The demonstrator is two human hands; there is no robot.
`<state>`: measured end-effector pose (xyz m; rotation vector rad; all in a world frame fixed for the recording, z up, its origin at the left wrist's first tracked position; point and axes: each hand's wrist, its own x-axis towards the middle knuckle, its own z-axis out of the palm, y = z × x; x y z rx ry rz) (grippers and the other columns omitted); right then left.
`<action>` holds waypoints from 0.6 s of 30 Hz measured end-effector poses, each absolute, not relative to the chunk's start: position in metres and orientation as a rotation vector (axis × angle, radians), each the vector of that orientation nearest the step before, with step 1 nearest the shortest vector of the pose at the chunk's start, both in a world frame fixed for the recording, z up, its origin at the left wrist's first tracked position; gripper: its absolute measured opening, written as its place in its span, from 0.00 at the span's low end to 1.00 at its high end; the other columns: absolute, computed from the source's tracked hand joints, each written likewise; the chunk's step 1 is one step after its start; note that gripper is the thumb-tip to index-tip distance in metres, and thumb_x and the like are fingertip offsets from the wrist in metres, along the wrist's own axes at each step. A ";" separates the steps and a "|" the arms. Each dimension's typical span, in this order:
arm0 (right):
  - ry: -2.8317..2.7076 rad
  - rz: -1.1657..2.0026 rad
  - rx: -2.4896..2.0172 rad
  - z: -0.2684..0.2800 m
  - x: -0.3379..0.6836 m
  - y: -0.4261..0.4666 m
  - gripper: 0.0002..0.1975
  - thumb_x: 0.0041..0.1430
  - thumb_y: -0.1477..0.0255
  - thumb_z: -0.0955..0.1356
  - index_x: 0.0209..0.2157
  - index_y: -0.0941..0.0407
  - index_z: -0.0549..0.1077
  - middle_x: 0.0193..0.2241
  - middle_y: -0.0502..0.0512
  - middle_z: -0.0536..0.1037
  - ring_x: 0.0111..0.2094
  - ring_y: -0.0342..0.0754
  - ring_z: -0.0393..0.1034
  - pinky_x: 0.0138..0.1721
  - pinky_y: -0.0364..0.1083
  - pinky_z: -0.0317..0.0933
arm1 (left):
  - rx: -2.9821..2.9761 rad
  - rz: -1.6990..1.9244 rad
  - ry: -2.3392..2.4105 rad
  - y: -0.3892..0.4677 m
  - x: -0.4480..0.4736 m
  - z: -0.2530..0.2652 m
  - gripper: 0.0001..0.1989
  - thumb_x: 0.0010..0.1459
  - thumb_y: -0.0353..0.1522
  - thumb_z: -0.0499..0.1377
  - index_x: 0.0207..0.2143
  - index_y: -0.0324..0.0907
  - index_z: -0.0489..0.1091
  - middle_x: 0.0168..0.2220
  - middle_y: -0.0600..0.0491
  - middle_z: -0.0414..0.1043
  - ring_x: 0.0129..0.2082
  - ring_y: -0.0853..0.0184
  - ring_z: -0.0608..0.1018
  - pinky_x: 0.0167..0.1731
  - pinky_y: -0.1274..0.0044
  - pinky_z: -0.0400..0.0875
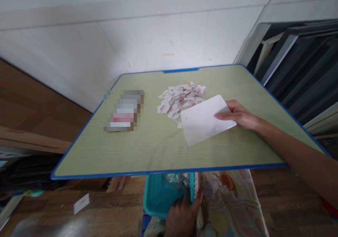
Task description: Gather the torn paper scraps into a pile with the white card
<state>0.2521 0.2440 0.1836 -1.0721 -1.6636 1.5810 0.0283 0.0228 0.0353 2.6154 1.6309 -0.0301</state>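
My right hand [239, 114] reaches in over the table from the right. It pinches a thin white flat sheet [203, 120] with rounded corners and a small hole near its left corner. The sheet is tilted, and its upper edge covers the front right of a loose pile of small paper pieces [179, 98], pale with pinkish marks. Below the table's front edge, my left hand [182, 214] grips the right rim of a teal plastic basin [154, 194], thumb outside and fingers inside. More small pieces [178, 179] lie in the basin, partly hidden by the tabletop.
The light green tabletop [126, 152] has a blue edge. A pixelated oblong item [125, 110] lies on its left side. Dark panels [311, 61] lean at the right, cardboard [34, 106] stands at the left. A patterned cloth [232, 201] with paper bits is below; a card [81, 204] lies on the floor.
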 end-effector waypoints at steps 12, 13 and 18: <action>-1.804 1.525 -1.089 0.183 0.244 0.240 0.12 0.43 0.69 0.68 0.31 0.60 0.72 0.28 0.52 0.74 0.25 0.42 0.66 0.25 0.40 0.59 | 2.453 -0.063 1.662 0.022 0.033 0.036 0.31 0.43 0.24 0.51 0.50 0.58 0.51 0.41 0.50 0.67 0.24 0.63 0.72 0.19 0.74 0.67; -1.794 1.482 -1.097 0.182 0.244 0.240 0.10 0.43 0.69 0.68 0.29 0.61 0.72 0.26 0.51 0.73 0.24 0.41 0.66 0.24 0.39 0.59 | 2.459 -0.065 1.678 0.021 0.033 0.036 0.31 0.43 0.23 0.51 0.49 0.58 0.52 0.41 0.50 0.67 0.24 0.64 0.72 0.19 0.74 0.67; -1.798 1.315 -1.115 0.178 0.243 0.239 0.09 0.43 0.69 0.68 0.22 0.61 0.71 0.21 0.50 0.71 0.21 0.40 0.63 0.21 0.39 0.55 | 2.501 -0.099 1.712 0.022 0.035 0.037 0.33 0.42 0.20 0.50 0.48 0.59 0.54 0.41 0.50 0.67 0.25 0.65 0.72 0.20 0.76 0.68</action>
